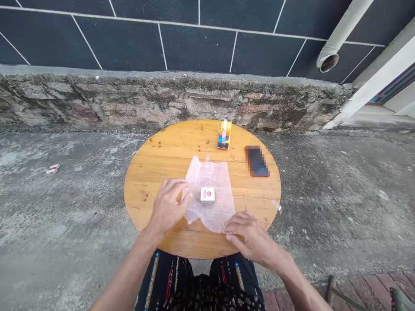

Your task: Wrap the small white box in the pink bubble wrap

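A sheet of pinkish bubble wrap (218, 177) lies spread on the round wooden table (152, 168). On its middle sits a small white box (207, 195) with a red mark on top. My left hand (169, 202) is at the sheet's left edge, its thumb and fingers apart and nothing held between them. At the sheet's lower right corner is my right hand (244, 231), fingers stretched out and thumb apart. Its fingertips reach the edge of the wrap; whether they press on it I cannot tell.
A tape dispenser (224, 134) in yellow and blue stands at the table's far side. Right of the wrap lies a dark, red-edged flat object (257, 161), partly pixelated. A bit of clear tape (277, 205) hangs at the right rim. Beyond is a low stone ledge (129, 103).
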Tool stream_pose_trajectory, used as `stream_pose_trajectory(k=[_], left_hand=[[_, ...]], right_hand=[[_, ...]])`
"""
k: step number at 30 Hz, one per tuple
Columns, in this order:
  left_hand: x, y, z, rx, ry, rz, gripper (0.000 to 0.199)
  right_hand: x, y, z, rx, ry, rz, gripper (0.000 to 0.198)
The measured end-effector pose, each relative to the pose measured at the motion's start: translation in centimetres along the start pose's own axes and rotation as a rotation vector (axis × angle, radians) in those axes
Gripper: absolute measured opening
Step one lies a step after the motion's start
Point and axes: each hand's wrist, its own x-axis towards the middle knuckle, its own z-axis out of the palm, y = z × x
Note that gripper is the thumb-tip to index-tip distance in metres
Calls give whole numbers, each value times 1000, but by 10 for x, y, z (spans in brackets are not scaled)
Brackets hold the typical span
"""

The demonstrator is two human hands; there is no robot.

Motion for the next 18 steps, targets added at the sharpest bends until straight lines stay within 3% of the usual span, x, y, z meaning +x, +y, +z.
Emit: stream_pose_trajectory(k=[4,8,13,18], left_hand=[[-1,27,-7,-54,-302,294,17],[-9,23,-4,39,-571,307,22],[-39,-7,-5,-10,-634,192,16],[-52,-15,-9,-81,-531,110,18]], right_hand=[[16,15,2,-1,178,64,19],[29,25,16,-135,163,96,41],[19,37,29,-234,82,120,56],[10,43,19,-222,156,155,37]])
